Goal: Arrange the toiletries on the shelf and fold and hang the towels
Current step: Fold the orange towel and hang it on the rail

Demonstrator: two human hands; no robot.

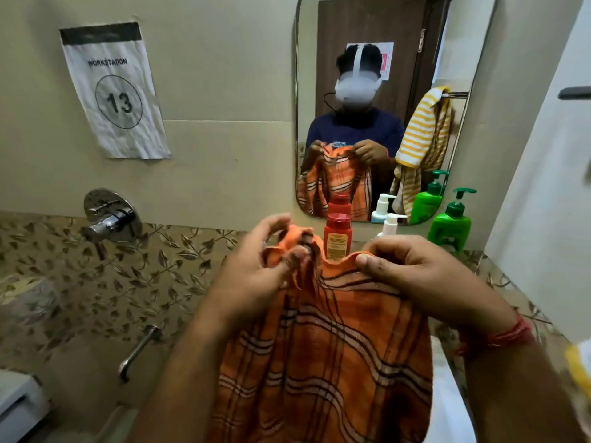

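Observation:
An orange checked towel (pixel 323 353) hangs in front of me, held up by its top edge. My left hand (pixel 256 266) pinches a bunched corner of it. My right hand (pixel 419 270) grips the top edge a little to the right. Behind the towel, below the mirror, stand a red bottle (pixel 337 238), a white pump bottle (pixel 390 223) and a green pump bottle (pixel 449 223). The surface under the bottles is hidden by the towel and my hands. A yellow striped towel (pixel 422 135) shows only as a reflection, hanging from a rail.
A wall mirror (pixel 473 129) faces me and reflects a person holding the towel. A chrome mixer valve (pixel 110 215) and spout (pixel 137 350) stick out of the leaf-patterned tiles at left. A paper workstation sign (pixel 115 91) hangs on the wall. A white wall edge (pixel 550 199) stands close on the right.

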